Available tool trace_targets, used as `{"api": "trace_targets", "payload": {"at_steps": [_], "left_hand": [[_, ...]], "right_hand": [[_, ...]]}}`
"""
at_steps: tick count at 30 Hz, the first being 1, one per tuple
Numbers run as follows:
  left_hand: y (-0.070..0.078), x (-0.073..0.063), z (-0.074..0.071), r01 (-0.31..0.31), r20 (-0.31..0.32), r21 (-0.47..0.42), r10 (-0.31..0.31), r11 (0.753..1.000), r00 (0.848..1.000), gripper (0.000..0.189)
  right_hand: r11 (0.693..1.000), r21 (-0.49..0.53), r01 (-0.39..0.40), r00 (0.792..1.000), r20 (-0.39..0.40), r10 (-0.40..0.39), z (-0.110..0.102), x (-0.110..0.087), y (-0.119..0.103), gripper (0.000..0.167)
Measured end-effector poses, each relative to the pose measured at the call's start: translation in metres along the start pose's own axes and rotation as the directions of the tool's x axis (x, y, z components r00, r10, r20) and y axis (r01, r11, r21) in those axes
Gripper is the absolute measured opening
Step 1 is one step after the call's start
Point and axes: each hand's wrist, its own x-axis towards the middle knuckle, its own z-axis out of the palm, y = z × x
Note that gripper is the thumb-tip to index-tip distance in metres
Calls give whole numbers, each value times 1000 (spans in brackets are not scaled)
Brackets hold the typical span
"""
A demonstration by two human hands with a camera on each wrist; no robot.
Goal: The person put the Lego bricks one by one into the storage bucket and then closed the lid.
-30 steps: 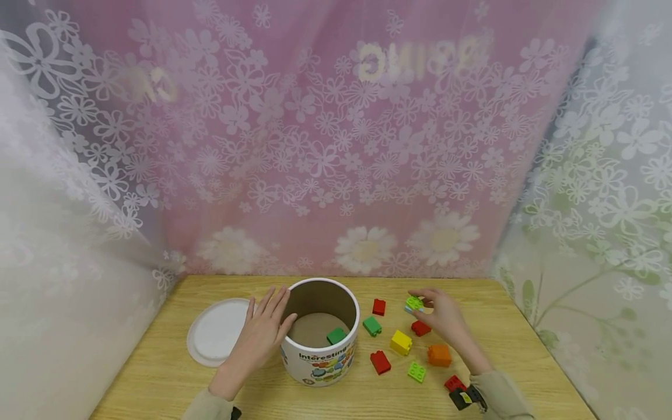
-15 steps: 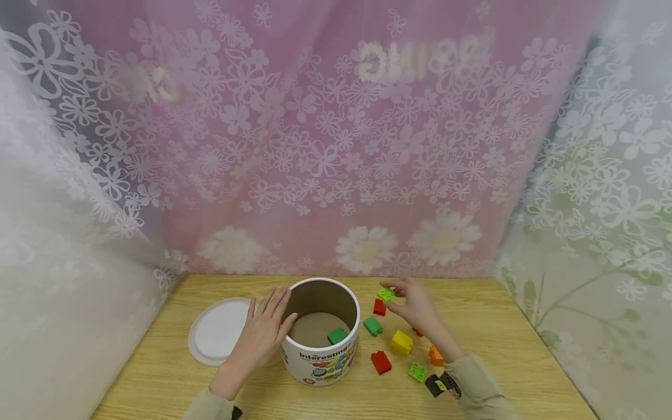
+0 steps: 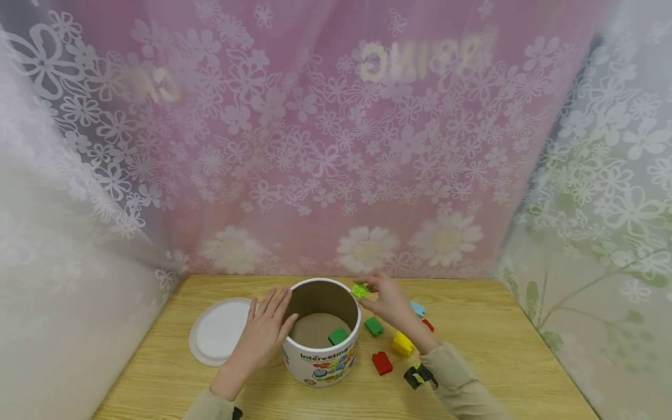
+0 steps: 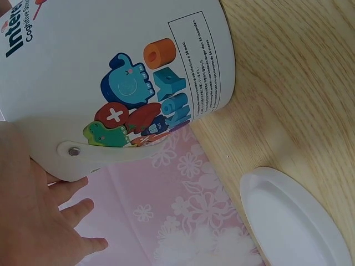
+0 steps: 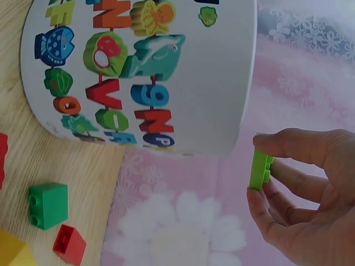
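My right hand (image 3: 391,302) pinches a lime green toy brick (image 3: 360,290) between thumb and fingertips, beside the bucket's right rim. In the right wrist view the same brick (image 5: 259,169) is held edge-on, studs towards the palm. The white printed bucket (image 3: 321,373) stands upright and uncovered, with a green brick (image 3: 338,336) on its floor. On the bucket's left rim rests my left hand (image 3: 265,324), fingers straight and spread. Seen from the left wrist, its fingers (image 4: 77,213) reach past the rim near a metal rivet.
Left of the bucket lies a white lid (image 3: 223,332). Right of it are a green brick (image 3: 374,326), a red brick (image 3: 382,363), a yellow brick (image 3: 402,344) and a light blue brick (image 3: 417,309). Another red brick (image 3: 428,325) is partly behind my right forearm.
My right hand has carried the lime green brick leftwards, from above the right-hand bricks to the bucket's rim. A light blue brick now shows behind it. The left hand stays put.
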Motion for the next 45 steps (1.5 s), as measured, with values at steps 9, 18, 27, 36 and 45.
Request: {"api": "trace_targets", "payload": {"at_steps": [9,18,27,36,45], "left_hand": [[1,1,0,2,5,14,-2,1000,1000,61],[0,1,-1,3,5,16,-3,1000,1000,61],[0,1,0,-1,-3,19,1,1000,1000,60],[1,-1,-1,-6,-8,22,6,1000,1000,61],[0,0,-1,-3,-4,23,3,1000,1000,60]], "right_hand": [[996,24,80,995,55,-82,18,12,-13,43],[987,50,151,985,77,-155,37,17,-23,39],[986,43,162,977,132,-166,55,22,-26,37],[989,38,141,980,139,-145,64,23,-28,37],[989,58,134,987,80,-139,65,23,-28,39]]}}
